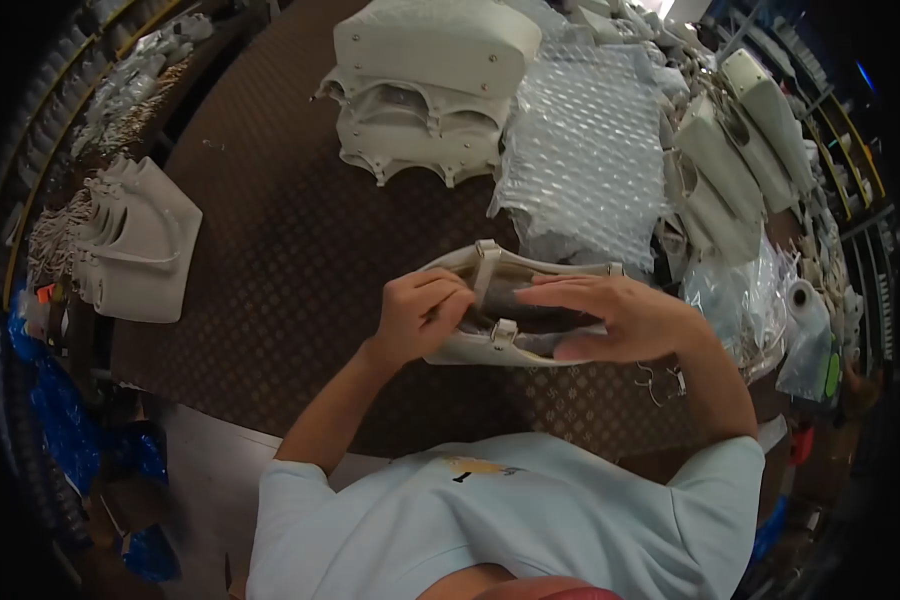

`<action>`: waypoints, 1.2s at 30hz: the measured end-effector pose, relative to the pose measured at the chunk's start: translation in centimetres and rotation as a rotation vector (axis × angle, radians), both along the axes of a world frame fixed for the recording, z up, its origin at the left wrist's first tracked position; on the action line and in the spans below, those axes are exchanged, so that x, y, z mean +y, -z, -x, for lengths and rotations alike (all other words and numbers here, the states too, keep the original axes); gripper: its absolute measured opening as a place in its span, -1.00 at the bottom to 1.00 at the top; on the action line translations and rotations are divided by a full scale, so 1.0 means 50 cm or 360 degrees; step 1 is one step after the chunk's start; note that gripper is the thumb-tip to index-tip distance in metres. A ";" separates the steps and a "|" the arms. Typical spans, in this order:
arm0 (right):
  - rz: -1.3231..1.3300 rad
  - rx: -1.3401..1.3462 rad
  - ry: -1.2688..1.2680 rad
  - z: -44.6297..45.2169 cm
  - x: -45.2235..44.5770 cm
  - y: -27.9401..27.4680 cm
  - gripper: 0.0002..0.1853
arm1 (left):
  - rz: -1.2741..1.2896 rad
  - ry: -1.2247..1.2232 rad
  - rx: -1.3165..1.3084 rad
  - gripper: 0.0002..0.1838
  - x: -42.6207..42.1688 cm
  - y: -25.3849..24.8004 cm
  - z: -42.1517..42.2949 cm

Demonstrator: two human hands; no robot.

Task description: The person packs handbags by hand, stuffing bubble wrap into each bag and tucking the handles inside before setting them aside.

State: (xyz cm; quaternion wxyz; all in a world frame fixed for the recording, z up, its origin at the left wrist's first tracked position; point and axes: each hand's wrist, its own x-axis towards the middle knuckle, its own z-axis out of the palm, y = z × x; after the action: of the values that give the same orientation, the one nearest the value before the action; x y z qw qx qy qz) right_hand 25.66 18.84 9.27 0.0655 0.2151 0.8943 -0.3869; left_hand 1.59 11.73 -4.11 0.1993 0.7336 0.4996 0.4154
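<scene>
A cream handbag [465,348] rests on the brown patterned table, its open top facing up and showing a grey lining. At the bag's left end is my left hand [422,312], its fingers curled together near the strap; what they hold, if anything, is hidden. My right hand [615,318] reaches over the right part of the opening, fingers stretched out and thumb apart, holding nothing. A strap tab with a metal fitting [504,332] sits on the near rim between my hands.
Stacked cream bags [435,45] stand at the back of the table [260,250]. Bubble wrap [585,150] lies right of them. More bags [720,170] and clear plastic [735,300] are at the right. Upright bags [145,250] stand at the left edge.
</scene>
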 end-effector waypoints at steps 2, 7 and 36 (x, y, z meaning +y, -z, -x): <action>-0.0664 -0.0072 -0.0087 -0.026 -0.036 -0.002 -0.09 | -0.0732 -0.0209 -0.0059 -0.64 -0.011 0.001 0.029; -0.1103 -0.0441 0.0182 -0.070 -0.058 0.100 -0.03 | -0.0194 0.0084 -0.0364 -0.46 -0.034 0.082 0.050; -0.0025 0.1161 0.0874 0.031 0.094 0.085 -0.37 | -0.0754 -0.0268 -0.0222 -0.69 -0.084 -0.371 0.347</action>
State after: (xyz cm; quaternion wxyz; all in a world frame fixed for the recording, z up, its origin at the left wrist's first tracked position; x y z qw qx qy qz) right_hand 24.13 23.52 5.05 -0.3605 0.2944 0.7715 -0.4337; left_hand -15.74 7.52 14.43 0.0206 0.6852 0.4326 0.5856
